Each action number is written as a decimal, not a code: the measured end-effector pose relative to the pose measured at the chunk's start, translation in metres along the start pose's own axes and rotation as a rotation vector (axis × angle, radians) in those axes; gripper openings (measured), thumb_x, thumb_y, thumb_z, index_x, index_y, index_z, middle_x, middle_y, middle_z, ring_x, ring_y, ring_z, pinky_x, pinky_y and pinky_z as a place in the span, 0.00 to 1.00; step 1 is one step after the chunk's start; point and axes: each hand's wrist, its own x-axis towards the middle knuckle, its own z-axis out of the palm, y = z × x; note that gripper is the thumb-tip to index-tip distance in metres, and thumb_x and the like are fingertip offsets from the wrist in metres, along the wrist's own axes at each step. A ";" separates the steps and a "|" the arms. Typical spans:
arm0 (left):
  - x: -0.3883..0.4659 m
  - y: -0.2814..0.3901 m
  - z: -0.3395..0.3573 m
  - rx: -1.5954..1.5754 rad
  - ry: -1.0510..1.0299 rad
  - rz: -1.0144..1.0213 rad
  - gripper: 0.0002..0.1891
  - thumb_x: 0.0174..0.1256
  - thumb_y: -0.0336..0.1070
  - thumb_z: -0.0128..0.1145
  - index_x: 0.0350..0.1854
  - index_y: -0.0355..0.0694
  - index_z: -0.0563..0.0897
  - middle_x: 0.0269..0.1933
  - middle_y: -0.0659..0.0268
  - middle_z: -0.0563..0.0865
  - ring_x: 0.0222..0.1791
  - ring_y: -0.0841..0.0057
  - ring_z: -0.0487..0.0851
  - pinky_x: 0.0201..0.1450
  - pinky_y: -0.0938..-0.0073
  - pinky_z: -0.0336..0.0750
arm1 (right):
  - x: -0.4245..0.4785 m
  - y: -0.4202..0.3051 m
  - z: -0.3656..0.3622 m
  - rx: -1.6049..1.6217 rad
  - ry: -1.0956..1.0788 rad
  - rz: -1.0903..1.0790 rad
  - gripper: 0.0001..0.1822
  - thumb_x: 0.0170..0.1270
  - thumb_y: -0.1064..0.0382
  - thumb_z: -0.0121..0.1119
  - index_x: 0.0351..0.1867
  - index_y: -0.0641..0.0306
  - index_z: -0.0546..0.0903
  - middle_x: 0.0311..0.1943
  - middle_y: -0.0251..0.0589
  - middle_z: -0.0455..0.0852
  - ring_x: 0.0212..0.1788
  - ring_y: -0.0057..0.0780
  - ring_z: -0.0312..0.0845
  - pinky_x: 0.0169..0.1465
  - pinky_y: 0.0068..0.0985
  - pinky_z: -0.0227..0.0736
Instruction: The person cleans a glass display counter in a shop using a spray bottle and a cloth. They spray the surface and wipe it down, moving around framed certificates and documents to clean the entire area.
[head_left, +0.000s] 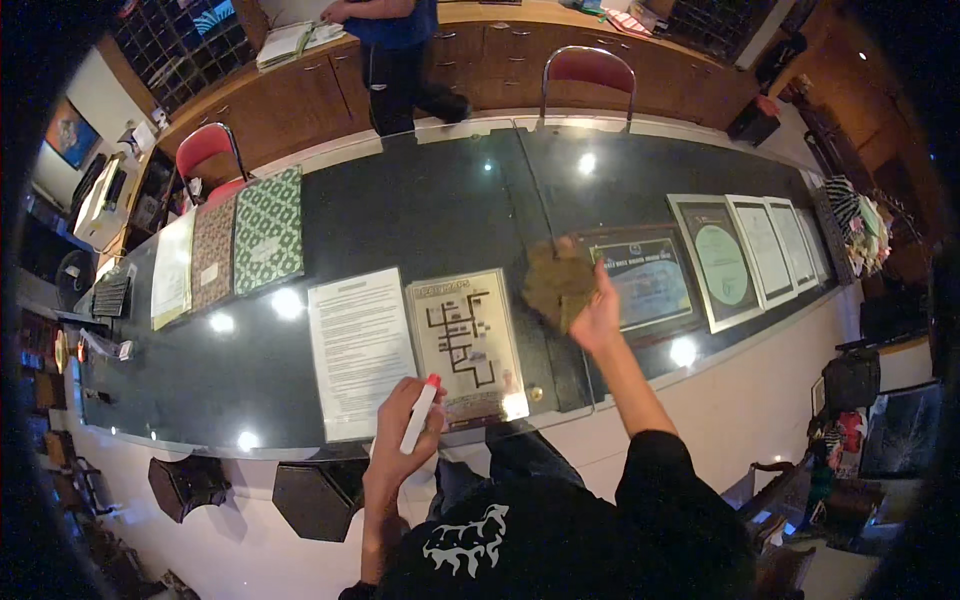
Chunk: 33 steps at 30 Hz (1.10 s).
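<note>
My left hand (396, 431) is closed around a slim white bottle (418, 421) with a red top, over the near edge of the dark glossy table (420, 202). Beside it lie a sheet of printed text (360, 352) and a plastic-covered map (463, 341). My right hand (600, 319) has a brown cloth (553, 281) under its fingers, near the seam in the tabletop. Just right of the cloth rests a framed blue certificate (649, 285), its left edge partly covered by my hand.
Several framed papers (720, 262) line the table's right end. Patterned folders (268, 229) lie on the left. Across the table, a person (394, 67) is beside wooden cabinets (487, 67). Red chairs (589, 69) stand on the far side; dark stools (319, 499) are below the near edge.
</note>
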 end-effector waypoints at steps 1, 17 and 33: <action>0.015 -0.003 0.010 0.013 0.017 0.023 0.11 0.59 0.26 0.57 0.45 0.34 0.83 0.37 0.51 0.83 0.35 0.54 0.82 0.41 0.61 0.77 | 0.018 -0.018 -0.004 -0.039 -0.017 -0.034 0.33 0.81 0.37 0.35 0.72 0.56 0.72 0.71 0.46 0.74 0.70 0.49 0.71 0.73 0.51 0.64; 0.198 -0.060 0.119 0.255 0.131 -0.015 0.08 0.55 0.34 0.60 0.30 0.34 0.80 0.29 0.49 0.80 0.32 0.48 0.81 0.38 0.53 0.76 | 0.215 -0.115 -0.054 -0.637 0.104 -0.237 0.31 0.84 0.43 0.34 0.74 0.61 0.70 0.71 0.44 0.74 0.70 0.41 0.70 0.74 0.39 0.61; 0.165 -0.023 0.086 0.182 0.255 -0.041 0.08 0.61 0.31 0.63 0.40 0.36 0.80 0.35 0.54 0.82 0.36 0.55 0.83 0.41 0.61 0.77 | 0.343 -0.007 -0.092 -2.532 -0.357 -0.670 0.34 0.81 0.43 0.33 0.79 0.62 0.59 0.81 0.45 0.54 0.84 0.40 0.43 0.83 0.44 0.37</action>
